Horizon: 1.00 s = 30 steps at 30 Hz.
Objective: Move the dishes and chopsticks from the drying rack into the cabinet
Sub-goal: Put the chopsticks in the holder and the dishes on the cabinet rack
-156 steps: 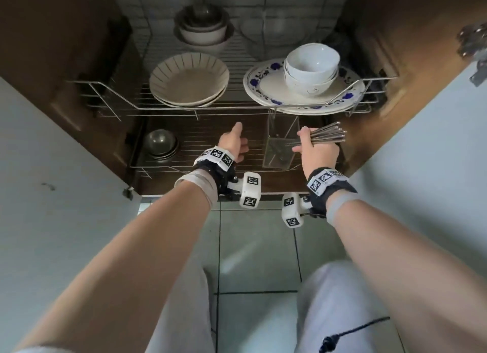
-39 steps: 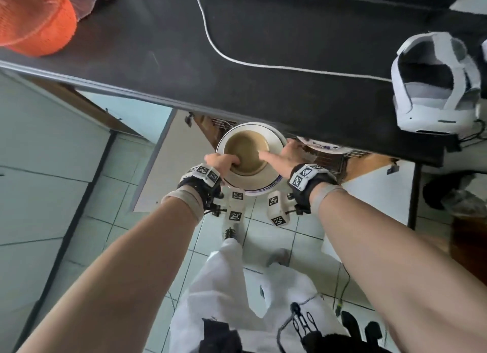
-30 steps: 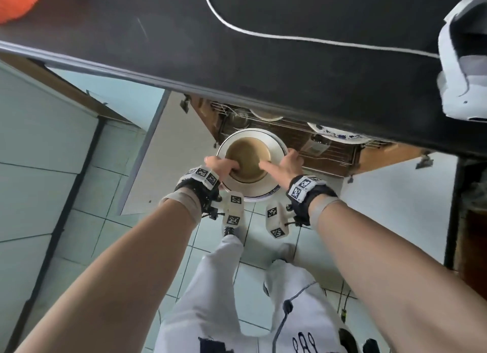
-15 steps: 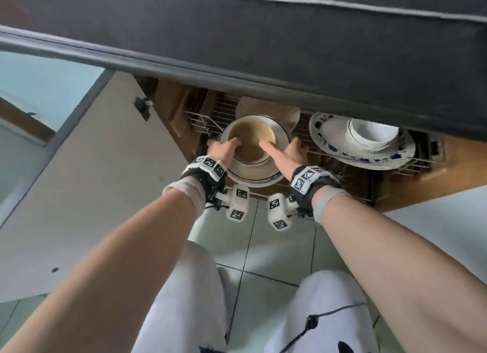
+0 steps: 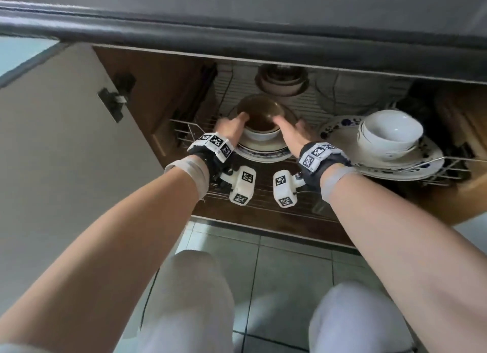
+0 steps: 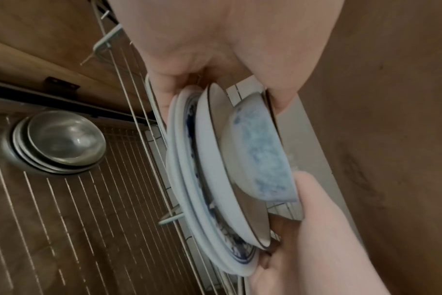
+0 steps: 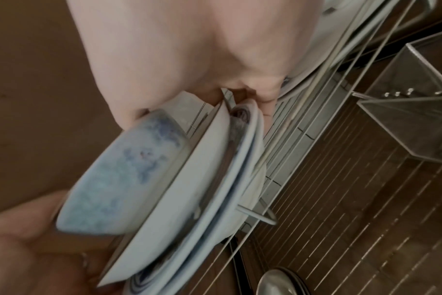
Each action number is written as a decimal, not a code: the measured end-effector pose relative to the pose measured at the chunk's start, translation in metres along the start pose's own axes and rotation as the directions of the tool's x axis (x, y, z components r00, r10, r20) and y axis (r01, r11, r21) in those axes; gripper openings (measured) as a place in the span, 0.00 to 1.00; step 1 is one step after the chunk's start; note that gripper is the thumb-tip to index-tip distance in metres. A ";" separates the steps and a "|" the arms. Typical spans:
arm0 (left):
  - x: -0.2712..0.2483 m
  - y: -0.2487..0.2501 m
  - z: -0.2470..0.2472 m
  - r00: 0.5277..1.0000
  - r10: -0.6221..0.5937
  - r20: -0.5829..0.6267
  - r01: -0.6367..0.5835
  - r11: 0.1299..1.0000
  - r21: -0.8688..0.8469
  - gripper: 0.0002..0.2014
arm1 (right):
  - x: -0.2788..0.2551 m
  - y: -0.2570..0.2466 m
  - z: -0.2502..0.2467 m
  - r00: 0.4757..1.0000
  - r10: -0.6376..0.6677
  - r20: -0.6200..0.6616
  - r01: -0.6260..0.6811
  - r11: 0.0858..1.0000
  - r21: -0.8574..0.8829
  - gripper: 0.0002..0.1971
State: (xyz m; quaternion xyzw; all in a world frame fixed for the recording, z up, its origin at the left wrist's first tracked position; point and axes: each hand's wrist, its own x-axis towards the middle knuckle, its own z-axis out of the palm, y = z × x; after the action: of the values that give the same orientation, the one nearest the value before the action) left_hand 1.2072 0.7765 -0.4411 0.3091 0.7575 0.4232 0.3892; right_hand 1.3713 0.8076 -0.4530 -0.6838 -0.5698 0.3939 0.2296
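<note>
I carry a dish stack in both hands: a blue-patterned bowl (image 5: 261, 116) on top of white plates with blue rims (image 5: 261, 152). My left hand (image 5: 232, 127) grips its left side, thumb on the bowl's rim and fingers under the plates. My right hand (image 5: 290, 132) grips the right side the same way. The stack is level with the front rail of the cabinet's upper wire shelf (image 5: 184, 131). The left wrist view shows the bowl (image 6: 260, 155) and plates (image 6: 189, 159) on edge; so does the right wrist view, with bowl (image 7: 121, 179) and plates (image 7: 204, 175).
On the same shelf, a large floral plate (image 5: 382, 163) with white bowls (image 5: 390, 131) sits to the right and stacked bowls (image 5: 280, 81) behind. The lower shelf holds steel bowls (image 6: 58, 141) and a clear holder (image 7: 416, 119). The cabinet door (image 5: 66, 155) stands open on the left.
The stack has come down from below the counter's edge and forward to the upper shelf. Both hands keep their grip. Five seconds ago my right hand held chopsticks at the clear holder.
</note>
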 end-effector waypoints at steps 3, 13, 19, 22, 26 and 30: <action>-0.001 0.007 0.004 0.999 -0.012 0.049 0.012 1.000 0.009 0.31 | -0.003 -0.003 -0.003 0.999 0.030 0.027 -0.030 0.999 0.019 0.57; 0.165 -0.056 0.068 0.999 -0.022 -0.029 0.020 0.997 -0.080 0.55 | 0.033 0.007 0.019 0.992 0.127 0.018 -0.128 0.983 0.135 0.79; 0.046 0.003 0.033 1.000 0.017 -0.002 -0.017 0.995 -0.097 0.60 | 0.071 0.014 0.028 0.999 0.024 0.030 -0.033 0.931 0.363 0.67; 0.055 -0.003 0.040 0.999 0.040 -0.035 -0.045 0.989 -0.139 0.59 | 0.063 0.008 0.025 0.999 0.036 0.031 -0.046 0.920 0.389 0.74; 0.050 0.002 0.037 0.999 0.046 -0.011 -0.047 0.979 -0.197 0.47 | 0.085 0.018 0.037 0.994 0.084 0.063 -0.101 0.926 0.364 0.76; 0.063 0.004 0.033 0.999 0.049 0.004 -0.046 0.963 -0.266 0.50 | 0.057 -0.007 0.032 0.997 0.066 0.034 -0.074 0.929 0.364 0.63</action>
State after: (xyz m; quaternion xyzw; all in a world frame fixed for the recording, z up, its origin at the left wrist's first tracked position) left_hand 1.2039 0.8414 -0.4694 0.2744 0.6841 0.5289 0.4208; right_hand 1.3444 0.8601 -0.4823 -0.6449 -0.4644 0.5081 0.3321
